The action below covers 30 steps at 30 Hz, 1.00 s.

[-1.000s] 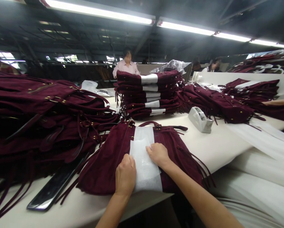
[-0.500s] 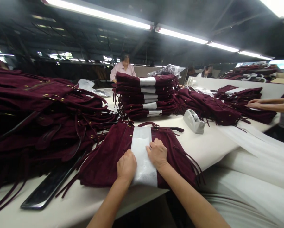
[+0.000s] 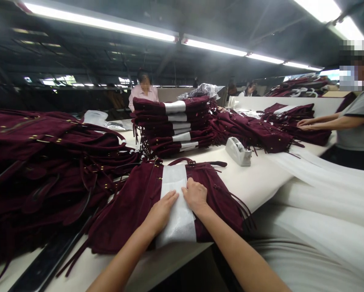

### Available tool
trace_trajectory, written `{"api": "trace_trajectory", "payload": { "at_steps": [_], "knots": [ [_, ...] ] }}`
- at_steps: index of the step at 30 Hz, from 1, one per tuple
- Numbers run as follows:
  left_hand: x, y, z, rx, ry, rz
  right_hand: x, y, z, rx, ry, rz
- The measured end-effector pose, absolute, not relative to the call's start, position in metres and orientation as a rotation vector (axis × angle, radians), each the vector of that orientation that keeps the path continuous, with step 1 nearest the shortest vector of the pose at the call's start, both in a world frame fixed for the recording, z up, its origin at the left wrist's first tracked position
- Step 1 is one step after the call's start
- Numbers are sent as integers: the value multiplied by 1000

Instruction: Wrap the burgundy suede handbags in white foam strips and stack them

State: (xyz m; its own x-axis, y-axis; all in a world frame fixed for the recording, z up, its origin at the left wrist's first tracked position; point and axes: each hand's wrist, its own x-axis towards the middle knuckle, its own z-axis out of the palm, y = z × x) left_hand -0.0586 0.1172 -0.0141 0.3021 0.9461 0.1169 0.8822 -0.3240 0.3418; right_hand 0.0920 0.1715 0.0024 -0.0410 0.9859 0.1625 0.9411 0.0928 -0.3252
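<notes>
A maroon handbag (image 3: 123, 219) lies flat on the table in front of me, a white foam band (image 3: 177, 227) around its middle. My left hand (image 3: 162, 213) rests on the band's left part, fingers stretched out and flat. At the band's right edge, my right hand (image 3: 196, 195) has its fingers curled in and pressed together on the foam; the fingertips are partly hidden. The bag's handle (image 3: 183, 161) lies at its far edge, and a fringe of thin straps hangs off its right side.
Banded bags form a stack (image 3: 172, 121) behind. Loose bags form a large heap (image 3: 48, 162) on the left, above a long black strip (image 3: 48, 253). A tape dispenser (image 3: 238, 152) stands right of the stack. White foam sheeting (image 3: 322, 219) drapes on the right. A co-worker (image 3: 356, 117) handles bags there.
My left hand has opened from a closed grip and slid onto the band, fingers now flat. My right hand stays at the band's right edge. The view has turned slightly right.
</notes>
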Motion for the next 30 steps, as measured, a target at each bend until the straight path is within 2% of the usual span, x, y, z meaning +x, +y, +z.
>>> {"api": "trace_trajectory", "payload": {
  "at_steps": [6, 12, 15, 19, 21, 25, 27, 30],
  "knots": [
    [-34, 134, -20, 2127, 1761, 277, 94, 175, -1, -1910, -2045, 157],
    [-20, 137, -17, 2174, 1780, 211, 95, 177, 4, -1906, -2048, 223],
    [-28, 139, -23, 2258, 1760, 254, 111, 171, 17, -1767, -2070, 474],
    [-38, 145, -35, 2368, 1752, 277, 174, 180, 40, -1221, -1875, 1023],
    [-42, 149, -41, 2402, 1744, 295, 223, 201, 51, -1157, -1656, 968],
    [-47, 154, -49, 2436, 1742, 335, 326, 270, 64, -1630, -1255, 347],
    [-48, 156, -51, 2442, 1745, 333, 365, 304, 65, -1740, -1176, 285],
    [-51, 158, -53, 2437, 1748, 319, 399, 341, 61, -1781, -1178, 452]
  ]
}}
